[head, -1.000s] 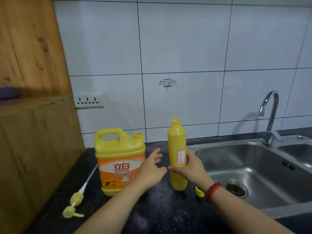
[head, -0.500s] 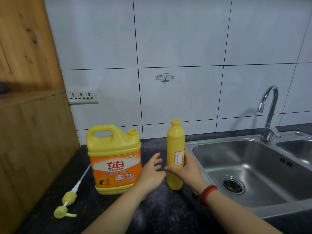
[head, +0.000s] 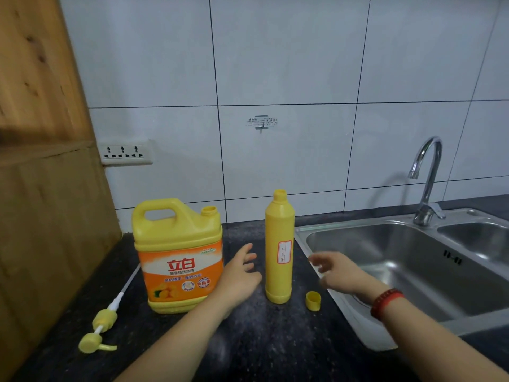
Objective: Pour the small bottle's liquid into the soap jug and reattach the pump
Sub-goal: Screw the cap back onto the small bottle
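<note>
Head view: a dark stone counter beside a steel sink, read from the left edge across.
Pump [head: 100, 329]: lies flat on the counter at the far left, its dip tube running up toward the jug; untouched, as it was a second ago.
Soap jug [head: 179, 257]: stands upright just right of the pump, neck uncapped and open, ready to take liquid.
Left hand [head: 239, 274]: hovers between jug and bottle, fingers spread and relaxed, holding nothing; it sits in much the same spot as half a second ago.
Small bottle [head: 279, 246]: stands upright and alone on the counter, its mouth open, touched by neither hand.
Cap [head: 313, 300]: rests on the counter just right of the bottle's base, now in plain sight where the right wrist hid most of it before.
Right hand [head: 334, 271]: has let go. Half a second ago its fingers wrapped the bottle; now it is off to the right, over the sink's edge, blurred, fingers loose and empty.
Meaning for the task: the bottle appears to have been set down, not lifted, so pouring is not yet begun and the pump waits its turn.
</note>
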Tool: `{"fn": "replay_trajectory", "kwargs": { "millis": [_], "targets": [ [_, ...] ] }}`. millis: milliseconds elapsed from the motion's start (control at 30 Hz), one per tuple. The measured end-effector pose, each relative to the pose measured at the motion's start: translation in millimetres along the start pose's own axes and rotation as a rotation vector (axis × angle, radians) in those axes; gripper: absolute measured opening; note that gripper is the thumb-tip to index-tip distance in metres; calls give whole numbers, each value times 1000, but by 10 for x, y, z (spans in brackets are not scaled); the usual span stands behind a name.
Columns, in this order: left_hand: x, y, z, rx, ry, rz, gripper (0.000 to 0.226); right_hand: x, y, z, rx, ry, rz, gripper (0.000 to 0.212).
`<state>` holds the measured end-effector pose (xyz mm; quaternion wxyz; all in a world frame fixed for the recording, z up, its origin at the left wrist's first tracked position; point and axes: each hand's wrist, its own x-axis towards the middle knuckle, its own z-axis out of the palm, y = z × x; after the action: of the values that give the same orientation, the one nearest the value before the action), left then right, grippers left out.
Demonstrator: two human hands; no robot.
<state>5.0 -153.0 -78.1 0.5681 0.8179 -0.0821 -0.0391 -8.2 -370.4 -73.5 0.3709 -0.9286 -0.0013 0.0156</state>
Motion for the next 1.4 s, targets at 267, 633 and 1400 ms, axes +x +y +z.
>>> {"fn": "replay_trajectory", "kwargs": {
  "millis": [267, 633, 1400],
  "targets": [
    [-58, 2, 52, 42, -7, 18, 73, -99, 144, 141, -295, -145, 85, 68],
    [-79, 205, 5, 83, -2, 127, 73, -55, 95, 22, -123, 257, -38, 15],
    [283, 659, 52, -70, 36, 201, 61, 184, -1132, -848, 177, 206, -302, 35]
  ]
}}
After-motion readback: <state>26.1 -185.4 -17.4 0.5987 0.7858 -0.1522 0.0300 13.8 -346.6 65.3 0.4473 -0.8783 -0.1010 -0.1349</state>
